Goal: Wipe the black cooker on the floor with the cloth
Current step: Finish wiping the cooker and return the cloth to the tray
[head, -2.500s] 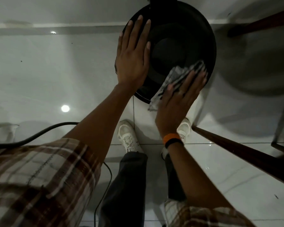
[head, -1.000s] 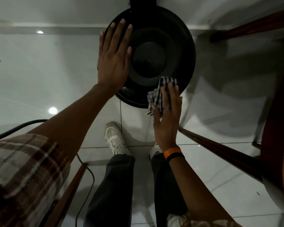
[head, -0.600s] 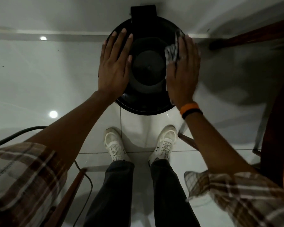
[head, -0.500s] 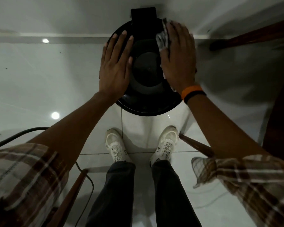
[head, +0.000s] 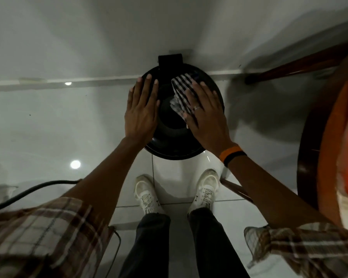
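The round black cooker (head: 173,143) stands on the white tiled floor by the wall, seen from above. My left hand (head: 142,111) lies flat with fingers spread on the left side of its lid. On the lid's right half, my right hand (head: 206,117) presses a black-and-white checked cloth (head: 181,91). The cloth sticks out past my fingers toward the lid's back and centre. An orange and black band is on my right wrist.
A dark wooden chair with an orange seat (head: 338,137) stands close on the right, its legs (head: 289,67) reaching toward the cooker. A black cable (head: 34,187) runs across the floor at left. My feet in white shoes (head: 149,195) stand just before the cooker.
My right hand carried the cloth from the lid's front edge up along the right side to the back, and now lies lower on the right half. The left hand stayed in place.
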